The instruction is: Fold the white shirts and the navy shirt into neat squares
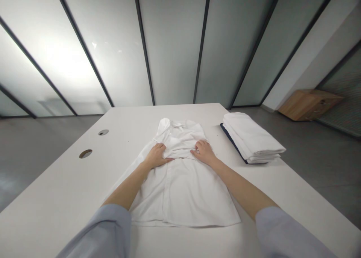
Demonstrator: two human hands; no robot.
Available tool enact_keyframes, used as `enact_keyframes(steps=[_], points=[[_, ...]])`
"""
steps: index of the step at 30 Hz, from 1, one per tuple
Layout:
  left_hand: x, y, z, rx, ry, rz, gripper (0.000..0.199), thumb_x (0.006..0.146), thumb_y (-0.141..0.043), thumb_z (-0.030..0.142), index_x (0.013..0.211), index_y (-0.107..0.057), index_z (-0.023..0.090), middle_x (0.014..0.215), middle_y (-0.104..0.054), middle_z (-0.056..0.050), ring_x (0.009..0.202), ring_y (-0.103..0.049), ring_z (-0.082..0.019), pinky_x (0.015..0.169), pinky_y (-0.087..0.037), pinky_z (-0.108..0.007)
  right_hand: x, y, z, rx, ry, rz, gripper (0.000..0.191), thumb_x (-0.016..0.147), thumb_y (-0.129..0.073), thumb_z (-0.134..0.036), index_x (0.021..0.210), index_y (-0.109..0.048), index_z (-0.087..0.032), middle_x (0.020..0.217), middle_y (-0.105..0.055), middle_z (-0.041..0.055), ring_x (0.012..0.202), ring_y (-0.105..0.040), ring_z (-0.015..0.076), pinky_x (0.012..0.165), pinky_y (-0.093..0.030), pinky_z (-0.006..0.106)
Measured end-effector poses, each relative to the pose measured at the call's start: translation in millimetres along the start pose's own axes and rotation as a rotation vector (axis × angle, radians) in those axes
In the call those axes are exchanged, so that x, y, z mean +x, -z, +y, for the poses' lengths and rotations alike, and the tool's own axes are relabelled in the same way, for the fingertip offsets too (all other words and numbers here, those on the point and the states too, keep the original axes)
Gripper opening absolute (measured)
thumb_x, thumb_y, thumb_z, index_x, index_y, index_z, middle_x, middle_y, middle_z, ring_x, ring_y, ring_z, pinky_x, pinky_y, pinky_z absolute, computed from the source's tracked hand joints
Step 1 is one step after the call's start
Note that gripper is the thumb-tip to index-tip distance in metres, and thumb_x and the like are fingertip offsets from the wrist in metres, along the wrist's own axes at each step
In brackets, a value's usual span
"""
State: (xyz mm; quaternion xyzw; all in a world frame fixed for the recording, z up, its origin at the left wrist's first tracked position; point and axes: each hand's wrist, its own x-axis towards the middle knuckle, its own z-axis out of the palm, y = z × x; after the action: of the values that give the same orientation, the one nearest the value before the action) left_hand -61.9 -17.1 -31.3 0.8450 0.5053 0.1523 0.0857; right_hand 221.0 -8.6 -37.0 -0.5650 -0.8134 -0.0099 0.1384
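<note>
White cotton button-front shirt is lying spread out in the middle of a white counter, with what looks like its collar pointing away from the person. From the head view, the lower half is lying flat and fairly smooth, with a placket running down its centre, while the upper half is bunched into loose folds, and a rounded white flap is sticking up at the far end. No neat, squared-off fold is showing on the shirt yet.

The left hand and right hand are resting on the shirt where the gathered cloth meets the flat part, turned toward each other and near but not touching. Their fingers are lying over the folded cloth and seem to be pressing on it; whether they are pinching it, I cannot tell. Pale blue sleeves are covering the arms nearest the camera.

Beside the shirt on the right, a stack of folded white cloth is sitting on a dark navy folded piece. Two round holes are showing on the counter's left side. Frosted glass panels, a grey floor and a light wooden cabinet are standing beyond. No brand, label or writing is readable.
</note>
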Motion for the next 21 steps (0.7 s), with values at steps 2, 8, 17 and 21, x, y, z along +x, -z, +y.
enact_keyframes(steps=[2, 8, 17, 21], points=[[4.1, 2.1, -4.5, -0.083, 0.114, 0.025, 0.054, 0.069, -0.061, 0.067, 0.098, -0.060, 0.021, 0.108, -0.062, -0.010, 0.108, -0.055, -0.027, 0.096, -0.042, -0.039, 4.1, 5.1, 4.1, 0.000, 0.061, -0.038, 0.026, 0.090, -0.048, -0.038, 0.083, -0.062, -0.016, 0.092, -0.064, 0.0076, 0.096, -0.054, 0.0210, 0.091, -0.033, 0.030], [10.4, 32.8, -49.3, -0.649, 0.518, 0.406, 0.042, 0.075, -0.052, 0.060, 0.068, -0.054, 0.019, 0.060, -0.057, -0.001, 0.069, -0.060, -0.020, 0.064, -0.049, -0.030, 10.4, 27.3, 31.7, -0.006, -0.184, -0.061, 0.025, 0.088, -0.043, -0.038, 0.085, -0.061, -0.021, 0.074, -0.065, 0.0040, 0.072, -0.056, 0.0186, 0.062, -0.030, 0.026], [-13.9, 83.3, -117.0, -1.150, 1.154, 1.164, 0.013, 0.082, -0.050, 0.028, 0.078, -0.042, 0.020, 0.060, -0.042, 0.007, 0.050, -0.050, -0.008, 0.053, -0.049, -0.021, 1.7, 48.2, 70.3, 0.271, -0.536, 0.342, 0.017, 0.075, -0.048, -0.033, 0.063, -0.050, -0.022, 0.059, -0.052, -0.0005, 0.061, -0.046, 0.0163, 0.058, -0.029, 0.028], [-10.5, 84.7, -101.7, -1.109, 1.112, 1.012, 0.014, 0.078, -0.054, 0.029, 0.075, -0.044, 0.020, 0.054, -0.042, 0.008, 0.043, -0.044, -0.008, 0.043, -0.040, -0.018, 11.5, 53.7, 50.0, 0.667, -0.531, 0.321, 0.020, 0.068, -0.051, -0.031, 0.053, -0.041, -0.023, 0.050, -0.041, -0.0051, 0.054, -0.040, 0.0130, 0.053, -0.027, 0.026]])
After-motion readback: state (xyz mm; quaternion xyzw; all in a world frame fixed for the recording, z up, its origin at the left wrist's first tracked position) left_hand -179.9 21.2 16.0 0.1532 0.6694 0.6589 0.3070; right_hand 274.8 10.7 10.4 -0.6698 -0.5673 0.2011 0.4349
